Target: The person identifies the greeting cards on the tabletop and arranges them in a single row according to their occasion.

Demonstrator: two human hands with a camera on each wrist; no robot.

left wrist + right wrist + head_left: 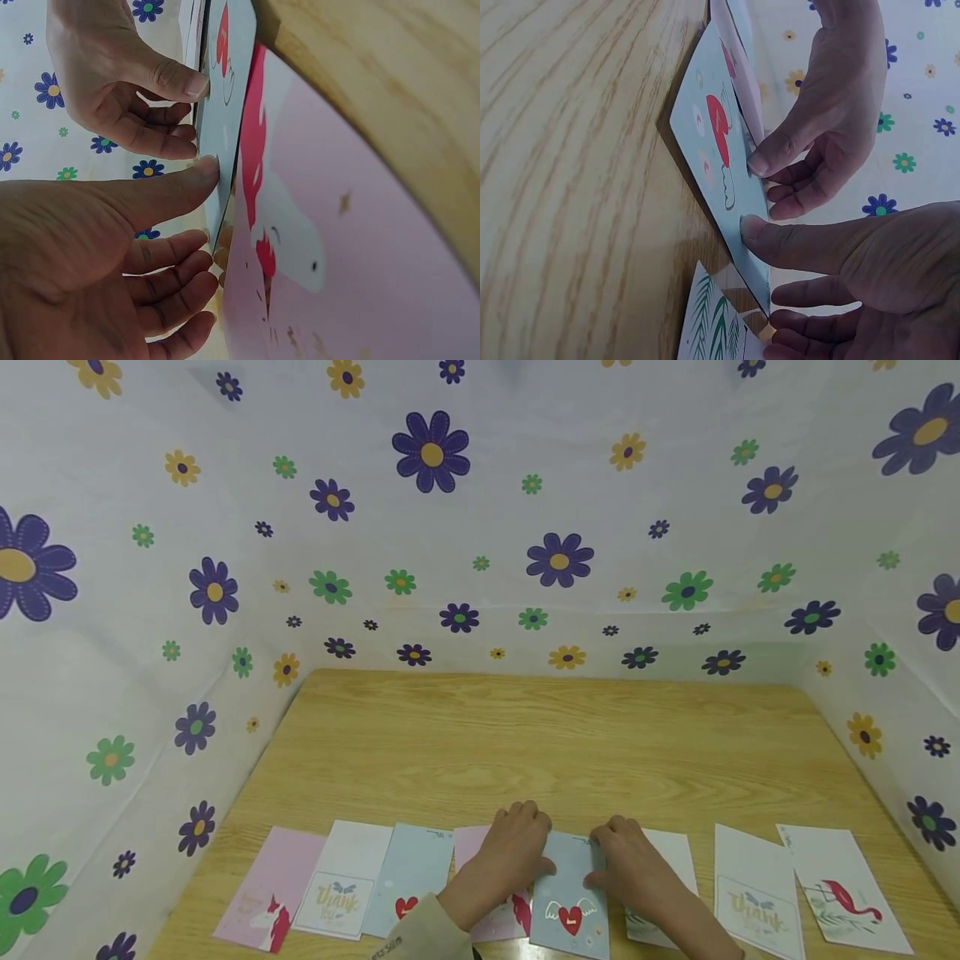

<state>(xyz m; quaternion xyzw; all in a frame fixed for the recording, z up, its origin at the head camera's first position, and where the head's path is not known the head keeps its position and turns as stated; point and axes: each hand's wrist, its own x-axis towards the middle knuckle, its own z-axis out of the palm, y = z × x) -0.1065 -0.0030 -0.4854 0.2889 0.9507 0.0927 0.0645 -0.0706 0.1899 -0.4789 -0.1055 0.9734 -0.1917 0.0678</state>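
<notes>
Both hands are on a light blue greeting card (564, 881) with a red winged heart, in the middle of a row of cards. My left hand (510, 852) pinches its left side, thumb on the face and fingers curled at the edge. My right hand (633, 868) holds the right side the same way, its thumb (791, 240) pressing the face in the right wrist view. A pink unicorn card (360, 202) lies just left, partly hidden under my left forearm in the head view. To the right, my right forearm partly covers a white card with green leaves (671, 857).
Farther left lie another pink unicorn card (258, 893), a white "thank you" card (352, 852) and a second blue heart card (420, 864). On the right are another "thank you" card (750, 860) and a flamingo card (825, 856). Flower-printed cloth (495, 510) surrounds the wooden table (540, 735).
</notes>
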